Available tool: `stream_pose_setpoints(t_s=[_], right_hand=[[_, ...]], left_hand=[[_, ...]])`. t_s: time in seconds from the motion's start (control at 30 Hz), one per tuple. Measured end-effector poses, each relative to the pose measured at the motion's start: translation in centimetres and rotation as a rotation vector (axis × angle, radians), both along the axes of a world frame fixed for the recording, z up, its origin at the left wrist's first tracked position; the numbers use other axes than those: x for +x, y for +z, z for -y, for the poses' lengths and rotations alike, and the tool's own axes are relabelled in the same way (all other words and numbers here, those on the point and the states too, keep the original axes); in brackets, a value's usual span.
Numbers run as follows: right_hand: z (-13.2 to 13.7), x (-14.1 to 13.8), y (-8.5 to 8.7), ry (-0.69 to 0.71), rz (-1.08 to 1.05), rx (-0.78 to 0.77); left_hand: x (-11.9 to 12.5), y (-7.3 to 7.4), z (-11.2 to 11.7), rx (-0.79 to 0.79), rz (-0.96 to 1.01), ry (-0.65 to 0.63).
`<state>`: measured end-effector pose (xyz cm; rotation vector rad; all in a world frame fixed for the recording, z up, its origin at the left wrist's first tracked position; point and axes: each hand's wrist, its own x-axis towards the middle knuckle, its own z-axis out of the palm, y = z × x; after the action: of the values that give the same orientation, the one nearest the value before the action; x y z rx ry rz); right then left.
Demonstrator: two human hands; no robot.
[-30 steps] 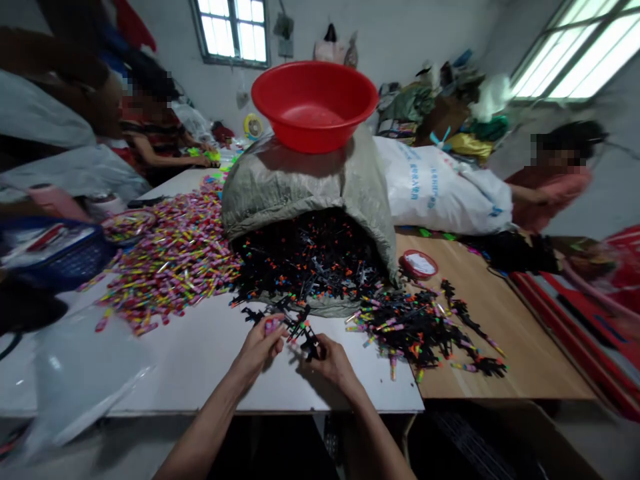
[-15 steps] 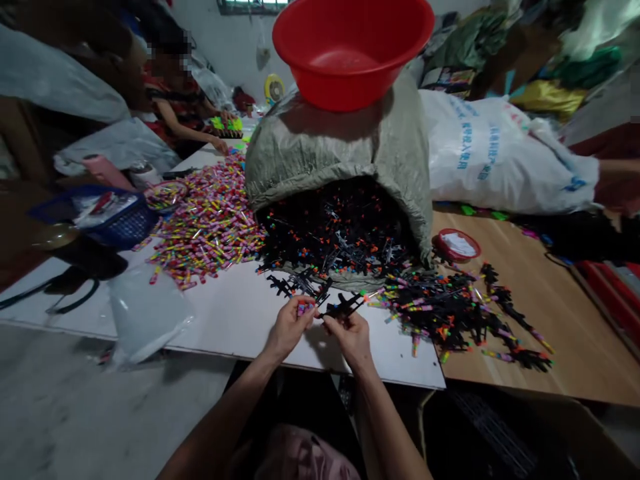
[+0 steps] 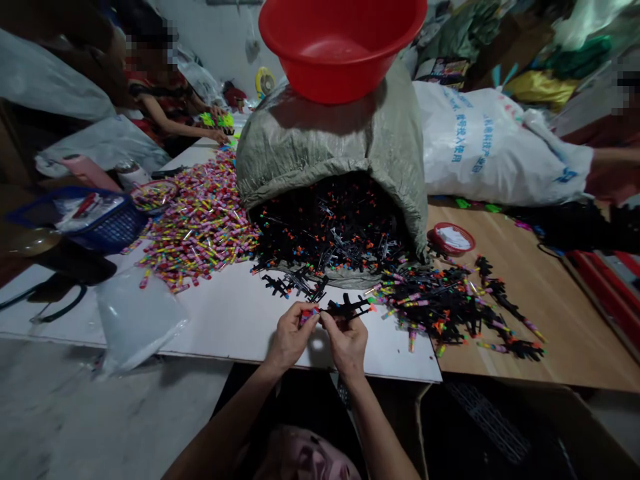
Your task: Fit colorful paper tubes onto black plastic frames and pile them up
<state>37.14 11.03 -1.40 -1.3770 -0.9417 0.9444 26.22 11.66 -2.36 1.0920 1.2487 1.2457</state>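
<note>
My right hand (image 3: 347, 343) is closed on a black toy gun (image 3: 349, 306) with an orange and green tip pointing right. My left hand (image 3: 294, 335) pinches small pink-and-blue candy tubes (image 3: 309, 315), partly hidden by its fingers. Both hands' fingertips meet at the gun's left end, over the white tabletop. Just beyond, several loose black toy guns (image 3: 295, 283) lie before a grey-green sack (image 3: 325, 143) whose mouth is full of more. A heap of colourful candy tubes (image 3: 200, 223) is at left. Toy guns with tubes attached (image 3: 435, 303) are piled at right.
A red basin (image 3: 343, 60) rests on the sack. A blue basket (image 3: 107, 223), a dark bottle (image 3: 70, 257) and a plastic bag (image 3: 137, 317) stand left. At right are a small red basket (image 3: 453, 239) and a white sack (image 3: 500, 150). A co-worker (image 3: 160, 107) sits at back left.
My hands have come closer together, and the toy gun's left end now meets the left fingertips. The whole view has shifted slightly.
</note>
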Motion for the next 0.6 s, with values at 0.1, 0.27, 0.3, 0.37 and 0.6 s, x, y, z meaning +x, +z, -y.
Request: stream_pose_setpoints(t_s=[0.1,0.27,0.3,0.37,0.6], right_hand=[[0.1,0.0,-0.6,0.002,0.017,0.002],[0.6,0.8,-0.5,0.042,0.102,-0.038],[0.8,0.7,-0.5,0.046,0.075,-0.052],[0.9,0.4,-0.8,0.048,0.005,-0.083],[-1.3,4.9,-1.4,0.208,0.092,-0.189]], left_hand=[[0.0,-0.3,0.1,-0.025,-0.011,-0.047],[-0.3,-0.5,0.7,0.005,-0.095,-0.083],[-0.3,-0.6,0.9,0.047,-0.148,-0.069],[-0.2,-1.0,1.3,0.111,-0.239,-0.07],[0.2,-3.5,1.9,-0.121,-0.18,-0.254]])
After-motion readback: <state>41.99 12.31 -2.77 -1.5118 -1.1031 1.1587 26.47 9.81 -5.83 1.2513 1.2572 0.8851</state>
